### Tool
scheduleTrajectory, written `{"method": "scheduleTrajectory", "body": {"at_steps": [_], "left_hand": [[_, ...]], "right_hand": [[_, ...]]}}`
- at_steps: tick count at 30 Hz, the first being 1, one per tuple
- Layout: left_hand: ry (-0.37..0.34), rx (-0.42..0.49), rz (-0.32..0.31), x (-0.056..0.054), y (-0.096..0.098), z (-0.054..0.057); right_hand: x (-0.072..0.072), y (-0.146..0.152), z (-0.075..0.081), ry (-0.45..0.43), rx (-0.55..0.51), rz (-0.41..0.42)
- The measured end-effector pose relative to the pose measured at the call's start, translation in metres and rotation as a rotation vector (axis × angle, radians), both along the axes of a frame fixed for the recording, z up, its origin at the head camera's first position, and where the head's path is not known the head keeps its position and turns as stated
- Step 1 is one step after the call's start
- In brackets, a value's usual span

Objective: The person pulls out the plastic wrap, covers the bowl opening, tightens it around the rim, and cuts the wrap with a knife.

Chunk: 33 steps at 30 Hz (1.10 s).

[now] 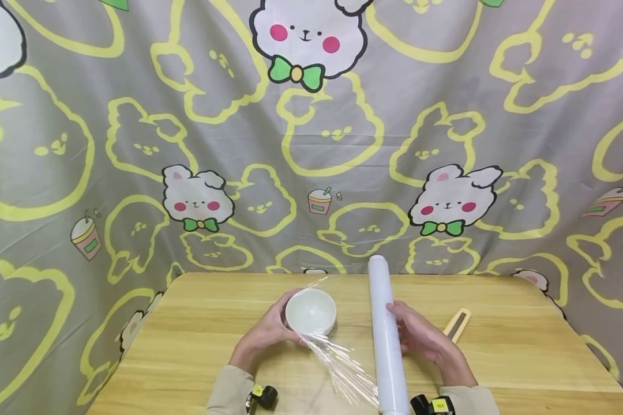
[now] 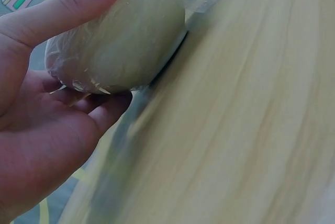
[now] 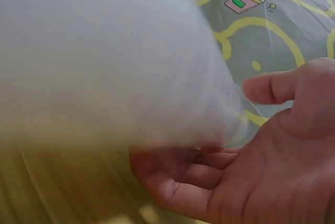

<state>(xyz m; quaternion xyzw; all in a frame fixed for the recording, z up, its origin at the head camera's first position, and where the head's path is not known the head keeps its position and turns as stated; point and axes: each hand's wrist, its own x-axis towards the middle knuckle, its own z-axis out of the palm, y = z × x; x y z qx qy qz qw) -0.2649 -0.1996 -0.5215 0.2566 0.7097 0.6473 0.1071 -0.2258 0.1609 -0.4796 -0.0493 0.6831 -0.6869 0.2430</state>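
A grey patterned curtain (image 1: 342, 135) is hanging behind and around a wood-grained table (image 1: 187, 334). Over the table, a long white roll (image 1: 386, 340) is pointing away from the person, its far end overlapping the curtain in the head view. A sheet of clear film (image 1: 345, 369) is stretching between the roll and the bowl, catching the light in bright streaks and creases.

The right hand (image 1: 427, 339) is holding the roll from its right side: in the right wrist view, the fingers are curling beneath it while the thumb is standing a little apart. The left hand (image 1: 271, 328) is gripping the bowl from its left, with the thumb along the near side and the other fingers supporting it from beyond and below.

The white bowl (image 1: 311, 314) is sitting between the two hands, touching the left one and lying well apart from the right. Its round mouth is facing up, showing a pale, smooth inside, and in the left wrist view wrinkled film is clinging to its outer wall.

A small yellow-edged tool (image 1: 458, 324) is lying on the table, just beyond the right hand. Smaller still, a black wrist camera (image 1: 265, 396) is showing at the left cuff.
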Motion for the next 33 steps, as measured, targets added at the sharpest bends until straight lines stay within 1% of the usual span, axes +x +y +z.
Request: {"method": "scheduleTrajectory", "body": {"at_steps": [3,5,7,13,16,23,27,33], "left_hand": [[-0.019,0.009,0.005,0.0,-0.005,-0.002],[-0.026,0.018,-0.003,0.001,-0.008,-0.002],[-0.021,0.025,-0.011,0.001,-0.009,-0.001],[0.02,0.025,-0.016,-0.001,-0.014,0.0],[0.016,0.016,-0.014,-0.002,-0.015,0.0],[-0.018,0.024,-0.022,-0.005,-0.017,-0.004],[-0.042,0.026,-0.02,-0.005,-0.015,-0.002],[-0.05,0.037,-0.029,-0.006,-0.015,0.0]], "right_hand": [[0.0,0.002,-0.002,-0.005,-0.007,0.012],[0.0,0.002,-0.003,-0.001,0.02,-0.012],[-0.001,0.003,-0.003,0.015,0.067,-0.039],[-0.001,0.003,0.002,0.065,0.235,-0.126],[-0.001,0.003,0.003,0.081,0.293,-0.153],[0.001,0.004,-0.001,0.096,0.368,-0.169],[0.002,0.004,0.001,0.099,0.417,-0.174],[0.003,0.004,0.004,0.1,0.421,-0.206]]}}
